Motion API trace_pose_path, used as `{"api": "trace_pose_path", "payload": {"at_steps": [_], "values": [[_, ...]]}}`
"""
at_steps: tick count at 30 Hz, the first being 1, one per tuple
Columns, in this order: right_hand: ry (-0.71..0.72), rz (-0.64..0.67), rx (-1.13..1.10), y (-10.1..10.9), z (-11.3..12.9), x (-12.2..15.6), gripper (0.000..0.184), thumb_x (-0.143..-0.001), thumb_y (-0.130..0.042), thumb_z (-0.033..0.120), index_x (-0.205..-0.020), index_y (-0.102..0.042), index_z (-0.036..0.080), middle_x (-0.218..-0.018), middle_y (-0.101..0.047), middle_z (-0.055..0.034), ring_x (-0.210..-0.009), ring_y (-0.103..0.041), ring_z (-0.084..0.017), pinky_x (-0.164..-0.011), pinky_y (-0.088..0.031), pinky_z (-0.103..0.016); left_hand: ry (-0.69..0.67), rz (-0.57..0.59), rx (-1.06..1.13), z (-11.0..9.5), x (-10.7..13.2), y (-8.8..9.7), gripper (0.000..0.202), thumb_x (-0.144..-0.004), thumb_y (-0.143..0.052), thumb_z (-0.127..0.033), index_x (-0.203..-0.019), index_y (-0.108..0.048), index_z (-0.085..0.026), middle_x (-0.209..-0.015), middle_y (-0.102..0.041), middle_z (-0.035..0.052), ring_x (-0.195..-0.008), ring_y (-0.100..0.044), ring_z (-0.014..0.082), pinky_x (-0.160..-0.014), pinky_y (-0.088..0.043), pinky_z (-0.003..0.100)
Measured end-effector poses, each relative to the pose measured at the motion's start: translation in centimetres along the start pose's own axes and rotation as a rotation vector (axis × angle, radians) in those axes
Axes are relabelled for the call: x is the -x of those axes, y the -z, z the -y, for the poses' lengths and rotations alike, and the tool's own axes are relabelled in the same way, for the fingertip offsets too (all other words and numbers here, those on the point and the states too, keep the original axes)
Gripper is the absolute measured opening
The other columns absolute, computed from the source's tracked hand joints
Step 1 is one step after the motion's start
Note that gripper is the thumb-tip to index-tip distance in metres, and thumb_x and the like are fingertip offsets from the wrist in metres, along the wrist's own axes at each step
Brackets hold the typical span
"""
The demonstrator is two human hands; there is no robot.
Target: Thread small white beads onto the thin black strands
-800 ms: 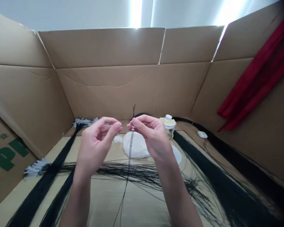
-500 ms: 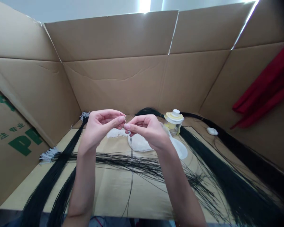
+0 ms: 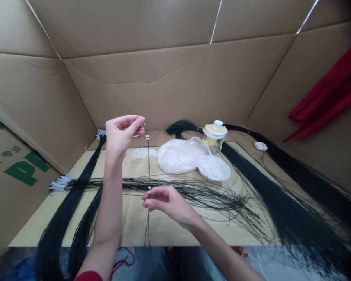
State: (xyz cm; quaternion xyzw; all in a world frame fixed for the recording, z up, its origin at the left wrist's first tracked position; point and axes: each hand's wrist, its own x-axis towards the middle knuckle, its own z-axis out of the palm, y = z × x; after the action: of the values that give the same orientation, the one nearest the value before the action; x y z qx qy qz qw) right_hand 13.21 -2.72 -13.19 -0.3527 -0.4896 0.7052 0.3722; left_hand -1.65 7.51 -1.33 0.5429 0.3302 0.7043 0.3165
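Observation:
My left hand (image 3: 124, 130) is raised above the table, pinching the top of a thin black cord (image 3: 149, 164) that hangs down nearly straight. Small white beads (image 3: 147, 137) sit on the cord just below those fingertips. Lower down, my right hand (image 3: 165, 203) closes finger and thumb on the same cord, right beneath another small white bead (image 3: 149, 187). The loose cord ends dangle under that hand. Behind the cord lies a bundle of black cords (image 3: 190, 191) across the table, with white pieces (image 3: 61, 183) at its left end.
A pile of small white beads (image 3: 143, 153), a white plastic bag (image 3: 175, 156), a white lid (image 3: 215, 168) and a jar (image 3: 215, 134) stand at the back. Dark cord hanks (image 3: 269, 203) lie right, others (image 3: 73, 210) left. Cardboard walls (image 3: 140, 66) surround the table; red cloth (image 3: 330, 93) hangs right.
My hands, close together before, are now apart: the right has moved down along the cord, the left stays at its top. The view has tilted downward.

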Motion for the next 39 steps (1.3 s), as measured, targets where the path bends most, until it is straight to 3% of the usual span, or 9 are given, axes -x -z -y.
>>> {"api": "trace_pose_path", "payload": {"at_steps": [3, 13, 18, 21, 24, 27, 29, 33, 39], "values": [[0.035, -0.025, -0.028, -0.7, -0.5, -0.4, 0.045, -0.065, -0.087, 0.056, -0.076, -0.077, 0.014, -0.072, -0.074, -0.0054, -0.07, -0.067, -0.017, -0.074, -0.052, -0.033, 0.003, 0.003, -0.004, 0.0, 0.0, 0.1, 0.008, -0.066, -0.087, -0.018, -0.069, -0.08, -0.017, -0.058, -0.074, 0.0006, -0.047, -0.065, 0.0085, -0.049, -0.058, 0.018], [0.178, -0.087, -0.06, 0.0, 2.5, -0.3, 0.039, -0.072, -0.085, 0.048, -0.087, -0.075, 0.013, -0.072, -0.075, -0.0018, -0.066, -0.064, -0.01, -0.071, -0.051, -0.025, -0.018, 0.013, 0.035, -0.5, -0.4, 1.4, 0.009, -0.066, -0.089, -0.019, -0.072, -0.082, -0.018, -0.057, -0.073, 0.0001, -0.047, -0.063, 0.0077, -0.048, -0.056, 0.017], [0.212, -0.083, -0.077, 0.3, 3.1, 0.9, 0.045, -0.073, -0.086, 0.046, -0.097, -0.062, 0.016, -0.07, -0.076, -0.0013, -0.057, -0.067, -0.012, -0.059, -0.051, -0.025, 0.023, 0.023, 0.081, -0.6, -0.8, 2.6, 0.017, -0.066, -0.092, -0.028, -0.074, -0.081, -0.02, -0.059, -0.072, -0.0016, -0.051, -0.064, 0.0069, -0.054, -0.057, 0.016], [0.248, -0.089, -0.063, 0.4, 4.1, 2.4, 0.044, -0.076, -0.085, 0.043, -0.089, -0.049, 0.021, -0.07, -0.078, -0.0025, -0.053, -0.068, -0.013, -0.054, -0.05, -0.025, 0.135, 0.13, 0.104, -0.7, -0.8, 2.9, 0.03, -0.072, -0.088, -0.044, -0.086, -0.08, -0.019, -0.069, -0.078, 0.0032, -0.059, -0.071, 0.0112, -0.059, -0.06, 0.02], [0.335, -0.141, -0.03, 0.6, 6.0, 3.7, 0.047, -0.081, -0.081, 0.037, -0.088, -0.037, 0.025, -0.07, -0.078, -0.0016, -0.055, -0.07, -0.013, -0.055, -0.051, -0.024, 0.301, 0.346, 0.123, -1.2, 0.0, 2.1, 0.049, -0.069, -0.088, -0.051, -0.098, -0.076, -0.014, -0.082, -0.082, 0.0135, -0.066, -0.077, 0.0184, -0.062, -0.063, 0.026], [0.438, -0.197, 0.017, 0.7, 8.0, 4.5, 0.054, -0.084, -0.079, 0.033, -0.084, -0.026, 0.027, -0.068, -0.078, -0.0003, -0.054, -0.07, -0.013, -0.054, -0.051, -0.023, 0.423, 0.588, 0.17, -2.0, 1.7, 0.1, 0.073, -0.059, -0.095, -0.044, -0.117, -0.066, -0.011, -0.087, -0.082, 0.0183, -0.067, -0.078, 0.0241, -0.061, -0.062, 0.031], [0.492, -0.213, 0.049, 0.7, 9.1, 5.0, 0.057, -0.084, -0.079, 0.032, -0.083, -0.023, 0.028, -0.067, -0.077, 0.0002, -0.053, -0.07, -0.012, -0.053, -0.051, -0.022, 0.454, 0.676, 0.213, -2.5, 3.1, -1.4, 0.086, -0.055, -0.098, -0.032, -0.129, -0.056, -0.013, -0.083, -0.082, 0.0143, -0.066, -0.077, 0.0239, -0.06, -0.061, 0.03], [0.544, -0.209, 0.093, 0.6, 10.2, 5.8, 0.058, -0.084, -0.08, 0.034, -0.082, -0.022, 0.028, -0.067, -0.077, 0.0014, -0.053, -0.071, -0.011, -0.053, -0.053, -0.02, 0.458, 0.719, 0.291, -3.3, 5.3, -3.3, 0.098, -0.061, -0.093, -0.015, -0.142, -0.038, -0.016, -0.077, -0.08, 0.0048, -0.062, -0.074, 0.0191, -0.058, -0.058, 0.026], [0.512, -0.169, 0.123, 0.5, 10.3, 6.6, 0.056, -0.083, -0.079, 0.032, -0.085, -0.024, 0.028, -0.066, -0.077, 0.0009, -0.053, -0.072, -0.014, -0.052, -0.054, -0.021, 0.443, 0.719, 0.339, -4.3, 6.6, -3.2, 0.106, -0.062, -0.091, -0.008, -0.148, -0.029, -0.014, -0.069, -0.077, 0.0007, -0.056, -0.07, 0.0152, -0.055, -0.057, 0.023]]}}
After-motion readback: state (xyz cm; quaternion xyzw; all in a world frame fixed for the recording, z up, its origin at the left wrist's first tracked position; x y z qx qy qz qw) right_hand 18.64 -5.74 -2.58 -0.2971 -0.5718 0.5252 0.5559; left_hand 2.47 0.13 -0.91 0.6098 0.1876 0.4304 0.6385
